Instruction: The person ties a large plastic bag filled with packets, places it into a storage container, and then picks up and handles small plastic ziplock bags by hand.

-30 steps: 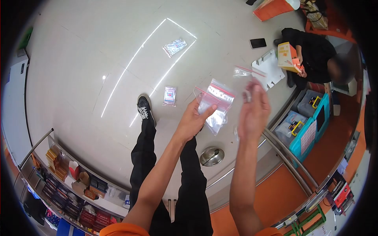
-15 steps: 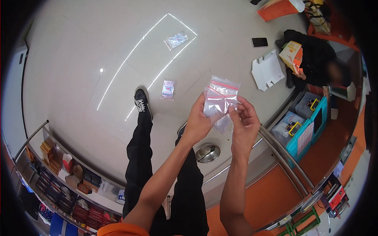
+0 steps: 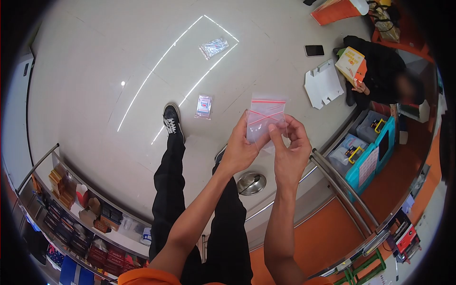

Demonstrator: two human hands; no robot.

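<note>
Clear zip bags [image 3: 267, 112] with red seal lines, lying over one another, are held up in front of me. My left hand [image 3: 241, 148] grips them from the left side. On the right, my right hand [image 3: 290, 148] pinches their lower right part, its thumb lying on the front. The red lines of the bags cross near the middle. Farther off on the floor lie a small printed packet [image 3: 204, 106] and a shiny clear packet [image 3: 213, 48].
A person [image 3: 380, 71] in black sits at the upper right with a yellow box [image 3: 351, 65]. Nearby are a phone [image 3: 314, 50] and a white cardboard sheet [image 3: 324, 85]. A metal bowl [image 3: 251, 184] stands below my hands. Shelves with boxes [image 3: 71, 237] fill the lower left.
My right hand has come in from the right with a loose bag and now holds the bags together with my left hand. The bags have become more neatly lined up. The person's yellow box has tilted.
</note>
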